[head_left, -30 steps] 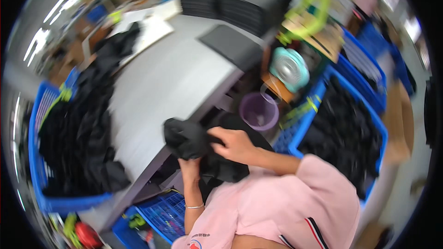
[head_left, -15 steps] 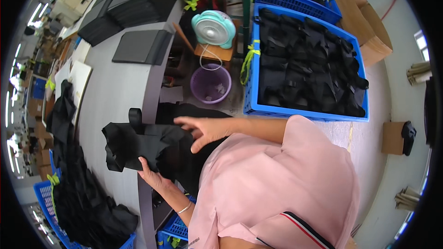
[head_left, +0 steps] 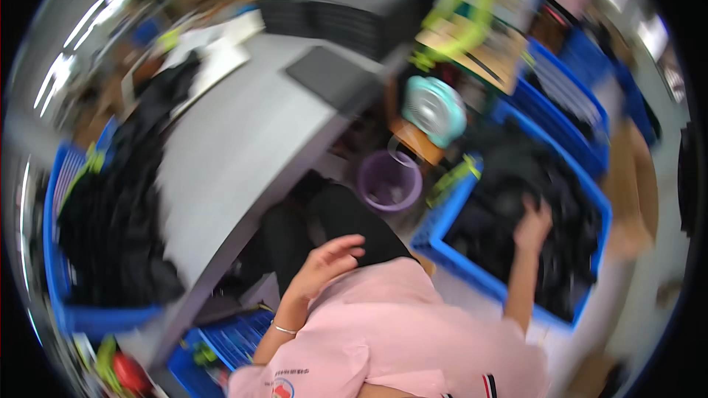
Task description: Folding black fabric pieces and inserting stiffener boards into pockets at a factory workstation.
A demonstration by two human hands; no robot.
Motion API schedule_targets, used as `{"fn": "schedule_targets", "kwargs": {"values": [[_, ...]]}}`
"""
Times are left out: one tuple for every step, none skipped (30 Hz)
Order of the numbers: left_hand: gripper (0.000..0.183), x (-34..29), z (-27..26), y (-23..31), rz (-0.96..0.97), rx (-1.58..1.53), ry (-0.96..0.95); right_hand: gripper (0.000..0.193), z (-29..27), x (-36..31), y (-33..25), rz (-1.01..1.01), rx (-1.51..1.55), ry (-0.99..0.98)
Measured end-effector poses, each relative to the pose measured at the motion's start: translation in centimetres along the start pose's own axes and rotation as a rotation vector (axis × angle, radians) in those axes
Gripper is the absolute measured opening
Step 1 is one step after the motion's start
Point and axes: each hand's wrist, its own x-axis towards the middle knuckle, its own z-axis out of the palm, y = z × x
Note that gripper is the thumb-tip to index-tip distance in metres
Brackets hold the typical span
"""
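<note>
My left hand hovers over my lap, fingers stretched out with nothing in them. My right hand reaches over the blue crate on my right, at the black fabric pieces heaped inside it. Motion smears its fingers, so I cannot see whether it grips one of them. Which piece in the heap is the one I held before cannot be made out.
A grey table carries stacked dark flat sheets and one apart. Another blue crate with black fabric stands left. A purple bin and turquoise fan stand beyond my knees.
The black fabric piece has left both hands. My right hand has swung right to the crate, and my left has drawn back over my lap. The view has turned.
</note>
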Motion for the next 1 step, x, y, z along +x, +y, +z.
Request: {"fn": "schedule_targets", "kwargs": {"values": [[0.049,-0.26,0.06,-0.17,0.045,-0.058,-0.153,0.037,2.87,1.94,0.56,-0.005,0.039,-0.089]]}}
